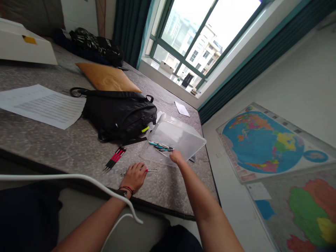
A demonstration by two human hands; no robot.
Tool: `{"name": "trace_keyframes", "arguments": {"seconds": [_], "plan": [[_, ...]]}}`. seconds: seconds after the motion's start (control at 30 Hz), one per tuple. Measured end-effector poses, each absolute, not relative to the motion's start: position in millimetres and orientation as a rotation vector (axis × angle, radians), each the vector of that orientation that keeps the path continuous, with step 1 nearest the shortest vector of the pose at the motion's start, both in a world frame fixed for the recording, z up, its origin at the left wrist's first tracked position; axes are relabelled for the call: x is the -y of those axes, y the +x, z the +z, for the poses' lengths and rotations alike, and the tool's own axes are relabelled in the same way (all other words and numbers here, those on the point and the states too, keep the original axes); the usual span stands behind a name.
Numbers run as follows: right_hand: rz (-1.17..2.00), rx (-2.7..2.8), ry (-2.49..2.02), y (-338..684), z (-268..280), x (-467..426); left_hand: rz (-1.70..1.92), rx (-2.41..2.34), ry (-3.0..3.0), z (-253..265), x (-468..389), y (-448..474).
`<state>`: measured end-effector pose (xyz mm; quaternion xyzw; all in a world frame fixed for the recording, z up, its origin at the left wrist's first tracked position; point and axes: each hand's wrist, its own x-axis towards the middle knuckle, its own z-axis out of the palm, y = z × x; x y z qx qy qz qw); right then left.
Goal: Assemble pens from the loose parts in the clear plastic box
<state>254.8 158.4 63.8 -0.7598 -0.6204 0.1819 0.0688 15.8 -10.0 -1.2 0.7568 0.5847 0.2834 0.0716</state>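
Observation:
My left hand (134,176) rests low over the grey mattress with bent fingers. A pen with a red part (150,170) sticks out to the right from its fingertips. My right hand (175,156) reaches into a clear plastic box (183,131) that lies tipped with its opening towards me. Its fingers look closed at the end of several teal and dark pens (160,146) inside; what they grip is hidden. Left of my left hand, several red and black pens (115,158) lie side by side on the mattress.
A black backpack (118,113) lies directly left of the box. Beyond are a brown envelope (110,77), printed paper (44,105) and a white box (23,45). White tubing (78,176) crosses the near edge. A wall with maps (262,143) stands at right.

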Motion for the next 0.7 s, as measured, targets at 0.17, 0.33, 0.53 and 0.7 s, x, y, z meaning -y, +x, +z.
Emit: {"name": "trace_keyframes", "arguments": {"seconds": [0.17, 0.33, 0.53, 0.7], "plan": [[0.421, 1.884, -2.401, 255, 65, -181, 0.888, -1.757, 2.252, -7, 9, 16], [0.431, 1.799, -2.455, 257, 60, -190, 0.932, -1.746, 2.225, -7, 8, 16], [0.571, 1.679, -2.376, 257, 63, -194, 0.897, -1.758, 2.229, -3, 9, 16], [0.676, 1.579, -2.113, 250, 69, -176, 0.909, -1.752, 2.248, -3, 9, 16]]}}
